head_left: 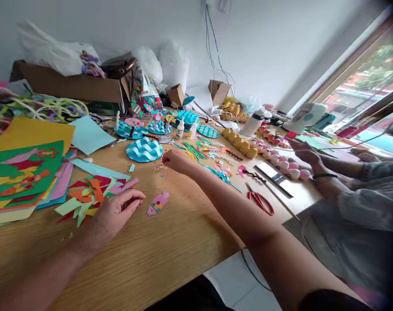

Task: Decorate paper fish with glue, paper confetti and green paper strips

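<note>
A pink paper fish (158,203) with coloured dots lies flat on the wooden table. Just left of it rests my left hand (118,209), fingers loosely bent, thumb a little apart, nothing visible in it. My right hand (177,160) reaches forward over small coloured paper dots (160,166), its fingers pinched downward; whatever is between them is hidden. Beyond it sits a blue disc with pale wavy strips (144,150). Paper scraps (93,192) in many colours are heaped beside my left wrist.
Coloured sheets (24,172) are stacked at the left. Glue bottles (180,128) and blue paper models (159,126) stand at the back. Red-handled scissors (260,199) and a phone (274,178) lie at the right, near a co-worker's hand (308,157).
</note>
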`<state>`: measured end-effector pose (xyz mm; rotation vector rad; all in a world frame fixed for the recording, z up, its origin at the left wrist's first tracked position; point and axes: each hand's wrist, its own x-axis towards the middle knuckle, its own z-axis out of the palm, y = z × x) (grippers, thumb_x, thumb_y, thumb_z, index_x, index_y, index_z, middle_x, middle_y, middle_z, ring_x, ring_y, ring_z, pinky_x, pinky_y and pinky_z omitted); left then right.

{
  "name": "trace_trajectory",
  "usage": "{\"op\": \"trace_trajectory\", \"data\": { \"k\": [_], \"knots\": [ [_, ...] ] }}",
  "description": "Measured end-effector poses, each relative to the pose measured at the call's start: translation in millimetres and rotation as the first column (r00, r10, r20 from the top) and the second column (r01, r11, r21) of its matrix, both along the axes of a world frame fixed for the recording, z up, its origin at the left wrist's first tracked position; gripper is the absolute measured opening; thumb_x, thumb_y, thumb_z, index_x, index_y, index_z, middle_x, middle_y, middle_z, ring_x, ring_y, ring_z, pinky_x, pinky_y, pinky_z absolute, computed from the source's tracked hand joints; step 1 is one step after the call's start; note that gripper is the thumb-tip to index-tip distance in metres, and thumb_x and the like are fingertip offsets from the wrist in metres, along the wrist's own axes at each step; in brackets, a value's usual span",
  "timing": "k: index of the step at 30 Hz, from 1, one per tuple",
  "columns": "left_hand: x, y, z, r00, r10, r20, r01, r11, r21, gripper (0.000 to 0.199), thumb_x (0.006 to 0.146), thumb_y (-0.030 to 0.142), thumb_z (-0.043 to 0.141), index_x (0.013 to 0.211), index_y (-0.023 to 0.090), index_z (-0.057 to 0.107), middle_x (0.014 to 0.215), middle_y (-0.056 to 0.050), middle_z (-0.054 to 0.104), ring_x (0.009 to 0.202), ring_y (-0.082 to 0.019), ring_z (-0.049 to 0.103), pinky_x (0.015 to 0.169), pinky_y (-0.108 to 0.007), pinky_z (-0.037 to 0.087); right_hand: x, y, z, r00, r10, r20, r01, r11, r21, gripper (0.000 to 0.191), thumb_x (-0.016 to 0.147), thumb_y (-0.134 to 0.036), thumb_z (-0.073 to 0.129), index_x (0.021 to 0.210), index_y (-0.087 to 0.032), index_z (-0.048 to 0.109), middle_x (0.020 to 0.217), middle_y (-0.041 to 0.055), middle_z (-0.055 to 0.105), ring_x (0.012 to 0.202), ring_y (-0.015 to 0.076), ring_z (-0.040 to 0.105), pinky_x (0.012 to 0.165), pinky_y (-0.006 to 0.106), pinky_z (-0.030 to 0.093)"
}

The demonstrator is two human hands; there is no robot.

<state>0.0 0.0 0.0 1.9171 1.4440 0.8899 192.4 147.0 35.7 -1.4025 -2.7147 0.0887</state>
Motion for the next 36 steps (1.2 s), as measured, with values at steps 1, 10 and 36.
{"op": "trace_trajectory", "data": {
  "k": [1,10,36],
  "knots": [
    [1,-1,1.4,1.0,0.002,-0.012,-0.002,1.0,0.03,0.025,0.078,0.038,0.043,0.084,0.021,0.062,0.089,-0.005,0.068,0.098,-0.02,0.06,0.072,-0.024,0.051,-4,3,0.7,1.0,-0.005,0.015,0.005,1.0,-0.025,0.026,0.074,-0.021,0.048,0.089,-0.021,0.069,0.09,0.003,0.068,0.082,0.016,0.059,0.06,0.022,0.035],
    [3,-4,8.1,0.996,-0.019,-0.091,0.032,0.989,0.142,0.024,0.079,0.034,0.042,0.078,0.021,0.062,0.08,-0.002,0.07,0.077,-0.016,0.064,0.064,-0.021,0.05,-30,17,-1.4,0.997,-0.049,0.059,0.053,0.995,-0.079,0.025,0.073,-0.022,0.052,0.092,-0.022,0.069,0.094,0.0041,0.068,0.084,0.0173,0.06,0.06,0.021,0.037],
    [3,-4,8.9,0.995,-0.013,-0.095,0.027,0.988,0.149,0.023,0.079,0.033,0.043,0.079,0.021,0.062,0.082,-0.002,0.069,0.075,-0.015,0.064,0.066,-0.021,0.049,-41,18,-3.9,0.99,-0.117,0.073,0.123,0.988,-0.095,0.027,0.072,-0.015,0.05,0.093,-0.016,0.068,0.099,0.0104,0.066,0.086,0.0206,0.061,0.064,0.023,0.041]
  ]
}}
